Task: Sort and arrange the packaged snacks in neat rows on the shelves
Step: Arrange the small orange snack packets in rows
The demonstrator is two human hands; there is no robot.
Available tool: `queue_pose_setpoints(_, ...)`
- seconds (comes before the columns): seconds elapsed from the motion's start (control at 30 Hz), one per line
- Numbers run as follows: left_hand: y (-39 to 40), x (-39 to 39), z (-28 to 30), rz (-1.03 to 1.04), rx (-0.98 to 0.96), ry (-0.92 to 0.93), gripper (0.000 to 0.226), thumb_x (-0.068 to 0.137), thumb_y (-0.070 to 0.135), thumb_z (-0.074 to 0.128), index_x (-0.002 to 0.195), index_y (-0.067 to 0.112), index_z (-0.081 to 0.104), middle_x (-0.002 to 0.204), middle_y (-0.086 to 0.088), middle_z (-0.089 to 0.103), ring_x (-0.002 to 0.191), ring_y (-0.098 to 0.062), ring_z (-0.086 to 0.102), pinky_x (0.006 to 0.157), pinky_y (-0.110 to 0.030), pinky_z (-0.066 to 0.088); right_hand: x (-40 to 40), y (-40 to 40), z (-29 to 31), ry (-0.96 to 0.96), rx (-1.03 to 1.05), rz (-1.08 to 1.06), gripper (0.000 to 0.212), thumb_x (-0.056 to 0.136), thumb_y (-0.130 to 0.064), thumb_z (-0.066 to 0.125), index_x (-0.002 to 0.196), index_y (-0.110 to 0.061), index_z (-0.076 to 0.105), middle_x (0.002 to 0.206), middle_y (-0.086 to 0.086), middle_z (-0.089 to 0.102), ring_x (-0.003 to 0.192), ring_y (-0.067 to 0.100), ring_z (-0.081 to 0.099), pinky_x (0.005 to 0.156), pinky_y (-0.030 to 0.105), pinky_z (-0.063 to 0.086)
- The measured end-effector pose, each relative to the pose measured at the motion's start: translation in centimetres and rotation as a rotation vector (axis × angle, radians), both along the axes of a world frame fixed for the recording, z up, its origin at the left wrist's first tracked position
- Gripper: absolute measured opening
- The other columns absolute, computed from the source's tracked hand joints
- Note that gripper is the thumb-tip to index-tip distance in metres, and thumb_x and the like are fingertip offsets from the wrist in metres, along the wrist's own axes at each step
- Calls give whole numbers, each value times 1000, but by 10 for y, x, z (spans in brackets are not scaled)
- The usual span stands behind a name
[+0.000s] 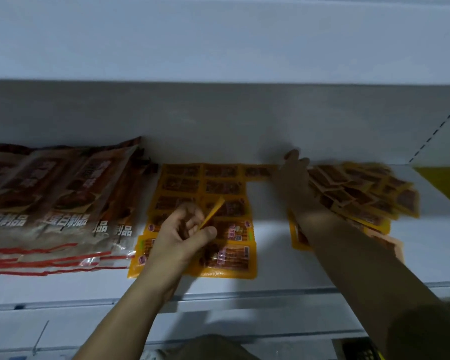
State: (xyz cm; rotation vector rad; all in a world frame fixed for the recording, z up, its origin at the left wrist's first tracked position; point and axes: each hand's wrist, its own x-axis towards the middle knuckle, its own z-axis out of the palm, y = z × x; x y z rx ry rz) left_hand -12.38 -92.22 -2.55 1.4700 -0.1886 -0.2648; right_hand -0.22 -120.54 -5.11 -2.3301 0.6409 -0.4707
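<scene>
Orange foil packets fill the middle of the white shelf (270, 255), and I have them laid flat in two columns (205, 203) running from the near edge to the back wall, with a third column just begun at the far end by one packet (257, 171). Flat and edge to edge is how they stay in rows; these packets are thin, slick and rectangular, so I judge they would slide if stacked loosely.

My left hand (185, 235) sits over the near part of the columns, fingers (192, 216) curled and pinching one small orange packet (213, 211) by its end, so it stands tilted up off the row, ready to be set down. My right hand (294, 178) reaches to the far side of the shelf, fingers straight and holding nothing, lying at the left edge of the loose heap of packets (361, 193) to the right. That heap is jumbled and overlapping, still unsorted.

Left of the columns lie large brown bags (63, 198), glossy, with white characters and red stripes, overlapping like shingles.
</scene>
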Motion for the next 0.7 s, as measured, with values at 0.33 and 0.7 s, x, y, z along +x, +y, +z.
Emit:
queue_pose_setpoints(0.33,-45,51,5,-111,826,-805,57,73,30,76,126,12,65,125,-10,64,117,-30,55,102,-30,38,-100,43,26,157,549,589,30,98,-33,66,87,-6,70,65,15,69,56,27,60,56,36,46)
queue_pose_setpoints(0.7,-28,20,-17,-44,712,-632,26,90,41,62,114,47,54,129,18,54,122,-14,54,96,-51,49,-40,-21,-8,163,337,118,31,101,-20,60,75,-4,68,68,11,71,57,19,64,54,27,52)
